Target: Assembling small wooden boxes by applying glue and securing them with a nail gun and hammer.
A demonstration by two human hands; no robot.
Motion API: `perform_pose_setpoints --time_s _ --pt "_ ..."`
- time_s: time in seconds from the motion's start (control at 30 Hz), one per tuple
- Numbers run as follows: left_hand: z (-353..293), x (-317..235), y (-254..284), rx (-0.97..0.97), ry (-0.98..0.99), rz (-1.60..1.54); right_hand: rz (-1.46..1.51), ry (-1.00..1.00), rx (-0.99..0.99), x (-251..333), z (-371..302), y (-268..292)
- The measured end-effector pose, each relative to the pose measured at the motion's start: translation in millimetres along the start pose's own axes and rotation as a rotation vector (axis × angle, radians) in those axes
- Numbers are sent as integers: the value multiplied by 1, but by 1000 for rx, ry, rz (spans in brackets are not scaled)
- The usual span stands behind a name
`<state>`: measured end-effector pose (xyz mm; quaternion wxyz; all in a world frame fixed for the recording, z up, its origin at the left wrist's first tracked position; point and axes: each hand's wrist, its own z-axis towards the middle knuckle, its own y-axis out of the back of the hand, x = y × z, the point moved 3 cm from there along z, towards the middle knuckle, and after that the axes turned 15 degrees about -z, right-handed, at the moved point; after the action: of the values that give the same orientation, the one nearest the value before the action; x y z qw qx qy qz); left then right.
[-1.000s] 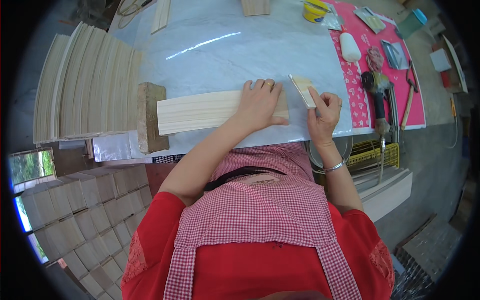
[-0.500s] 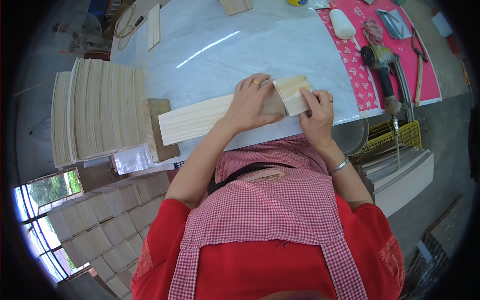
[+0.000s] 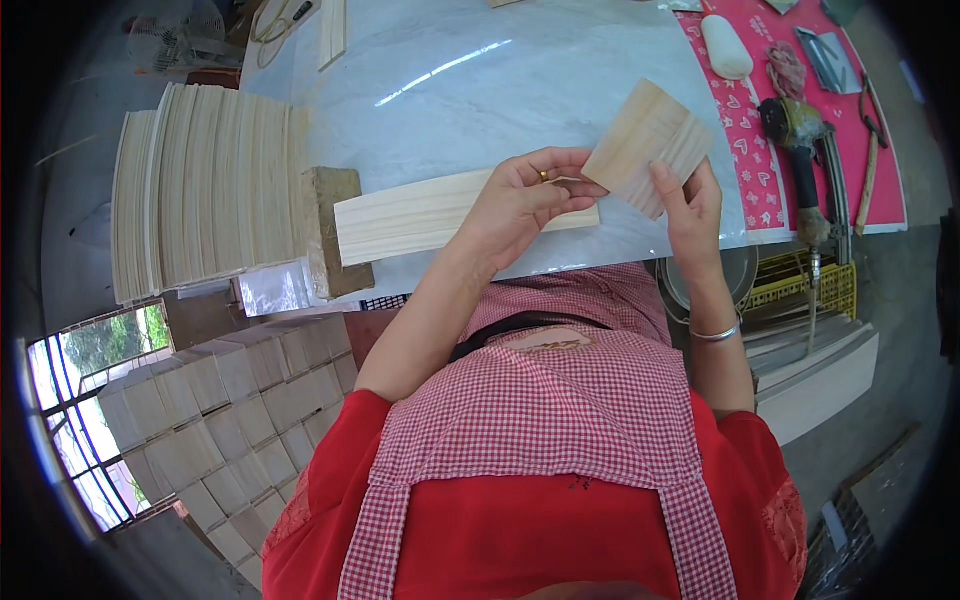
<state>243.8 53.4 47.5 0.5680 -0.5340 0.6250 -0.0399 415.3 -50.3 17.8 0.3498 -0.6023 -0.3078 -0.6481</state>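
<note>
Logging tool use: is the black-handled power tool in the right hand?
No: the right hand holds a thin wooden board, while the power tool lies apart, further right.

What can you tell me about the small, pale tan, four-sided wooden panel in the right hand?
The small, pale tan, four-sided wooden panel looks thin and flat, with streaked grain and a lighter band toward its lower right. It is turned askew, one corner pointing up, its broad face showing. The bare right hand pinches it, thumb across the face, fingers behind. The bare left hand is at its left corner; whether it grips there is unclear.
</note>
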Motion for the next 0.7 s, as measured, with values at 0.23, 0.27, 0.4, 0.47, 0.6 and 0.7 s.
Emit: perform_pose_setpoints --time_s 0.23,0.27,0.4,0.47,0.6,0.7 --pt "-3 7 -4 -197 88 -31 -95 -122 85 -6 2 -1" --pt "-4 9 -4 -216 96 -21 -99 -130 96 -7 1 -2" --pt "-5 12 -4 -300 0 36 -166 -181 92 -9 1 -9" --pt "-7 6 -7 -321 -296 505 -217 -146 -24 -7 -2 -14" --pt "-19 6 -30 -32 -925 1216 -86 -127 71 -1 -11 -23" --pt "-25 16 -40 145 -1143 1378 0 -108 90 0 -10 -22"
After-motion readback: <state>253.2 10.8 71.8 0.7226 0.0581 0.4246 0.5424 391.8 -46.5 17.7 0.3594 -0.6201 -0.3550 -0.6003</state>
